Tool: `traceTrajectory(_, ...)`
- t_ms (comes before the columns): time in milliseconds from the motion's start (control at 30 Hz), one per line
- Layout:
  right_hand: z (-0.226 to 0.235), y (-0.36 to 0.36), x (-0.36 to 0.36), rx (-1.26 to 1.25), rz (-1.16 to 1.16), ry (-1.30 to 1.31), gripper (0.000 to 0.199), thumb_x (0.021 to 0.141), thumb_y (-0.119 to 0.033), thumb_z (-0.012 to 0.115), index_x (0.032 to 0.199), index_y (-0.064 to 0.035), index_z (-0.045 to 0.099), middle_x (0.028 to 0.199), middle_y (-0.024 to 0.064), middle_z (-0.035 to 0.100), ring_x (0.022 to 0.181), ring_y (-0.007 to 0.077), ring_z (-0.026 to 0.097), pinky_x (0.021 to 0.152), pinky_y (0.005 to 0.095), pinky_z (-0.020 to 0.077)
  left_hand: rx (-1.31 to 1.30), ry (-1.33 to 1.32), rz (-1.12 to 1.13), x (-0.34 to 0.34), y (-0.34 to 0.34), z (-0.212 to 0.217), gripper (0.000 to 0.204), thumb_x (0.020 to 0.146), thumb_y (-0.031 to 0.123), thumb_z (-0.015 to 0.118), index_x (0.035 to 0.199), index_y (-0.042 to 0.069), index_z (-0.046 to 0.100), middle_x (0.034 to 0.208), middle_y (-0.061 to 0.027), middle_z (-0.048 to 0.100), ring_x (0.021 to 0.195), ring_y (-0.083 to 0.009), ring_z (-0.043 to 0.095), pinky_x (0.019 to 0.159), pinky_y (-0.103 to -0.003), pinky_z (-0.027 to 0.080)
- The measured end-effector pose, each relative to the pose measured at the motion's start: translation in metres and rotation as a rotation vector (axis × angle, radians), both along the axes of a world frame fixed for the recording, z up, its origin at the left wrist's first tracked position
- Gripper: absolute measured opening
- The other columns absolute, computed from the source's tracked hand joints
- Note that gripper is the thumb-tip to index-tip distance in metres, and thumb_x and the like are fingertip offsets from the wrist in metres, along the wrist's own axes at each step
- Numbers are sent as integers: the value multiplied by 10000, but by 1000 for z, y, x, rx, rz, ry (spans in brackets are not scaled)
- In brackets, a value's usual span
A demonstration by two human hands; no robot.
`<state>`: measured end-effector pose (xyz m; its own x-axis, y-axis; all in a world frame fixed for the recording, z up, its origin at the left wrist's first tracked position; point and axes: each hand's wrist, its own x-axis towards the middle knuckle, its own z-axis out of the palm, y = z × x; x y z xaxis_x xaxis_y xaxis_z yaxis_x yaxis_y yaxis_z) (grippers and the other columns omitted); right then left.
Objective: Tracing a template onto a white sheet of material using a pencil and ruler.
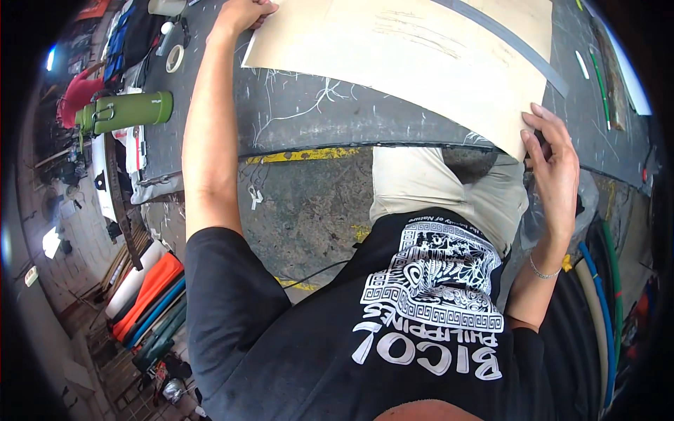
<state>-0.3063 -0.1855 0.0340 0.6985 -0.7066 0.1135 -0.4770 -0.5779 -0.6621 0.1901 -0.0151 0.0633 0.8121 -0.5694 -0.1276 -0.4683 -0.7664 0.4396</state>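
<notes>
1. The left hand (242, 14) is reaching far across the dark workbench (309, 116) and is pressing on the far left corner of a large pale sheet (400, 59); its fingers are curled together at the sheet's edge, though whether they are pinching it or only resting on it I cannot tell.
2. The right hand (554, 165) is closing on the sheet's near right corner, where that corner is hanging over the bench's front edge, with fingers bent around the corner and the thumb hidden behind it.
3. The sheet is lying flat on the bench between the two hands, with a grey straight strip (509, 45) lying diagonally across its far right part.
4. What could go wrong, as I judge it: the sheet is being held only at two opposite corners, so an uneven pull could make it swivel or buckle, and the strip could slide off its place.
5. The overhanging corner could also crease if the right hand is squeezing too hard.
6. A green flask (126, 112) is lying well apart, off to the left.
</notes>
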Motion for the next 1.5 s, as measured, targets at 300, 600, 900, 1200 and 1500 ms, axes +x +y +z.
traceTrajectory(300, 13, 7, 4, 47, -31, 81, 239, 935, -91, 675, 1163, -34, 716, 1312, 103, 663, 881, 203, 678, 800, 322, 547, 62, 18, -22, 3, -6, 6, 174, 824, 149, 778, 773, 5, 695, 666, -73, 665, 564, -160, 616, 558, -340, 499)
traceTrajectory(600, 12, 4, 0, -30, 24, 50, 226, 938, -72, 665, 1152, -15, 714, 1302, 120, 657, 1023, 256, 698, 829, 348, 562, 89, 169, -158, 62, -4, -28, 267, 877, 302, 816, 946, 58, 734, 738, 18, 635, 621, -74, 565, 565, -241, 492)
traceTrajectory(900, 6, 4, -4, 0, 19, -3, 244, 907, -95, 688, 1145, -52, 720, 1289, 107, 662, 1156, 315, 627, 886, 374, 543, 13, 333, -74, 73, 2, -33, 245, 838, 210, 837, 880, 1, 717, 713, -32, 665, 592, -114, 626, 569, -260, 560)
traceTrajectory(1200, -4, 5, -12, -116, 0, -28, 258, 902, -148, 698, 1156, -103, 710, 1403, 202, 567, 1236, 401, 569, 1044, 456, 446, 58, 312, -116, 88, 5, -41, 207, 866, 239, 802, 855, 50, 718, 673, -7, 634, 542, -100, 584, 494, -264, 488)
traceTrajectory(1500, -10, 3, -17, -153, 16, -76, 238, 893, -156, 702, 1122, -96, 720, 1394, 151, 603, 1064, 335, 596, 995, 418, 462, 45, 393, -80, 82, 6, -34, 164, 933, 223, 753, 958, 67, 710, 768, 35, 664, 632, -54, 604, 579, -203, 509)
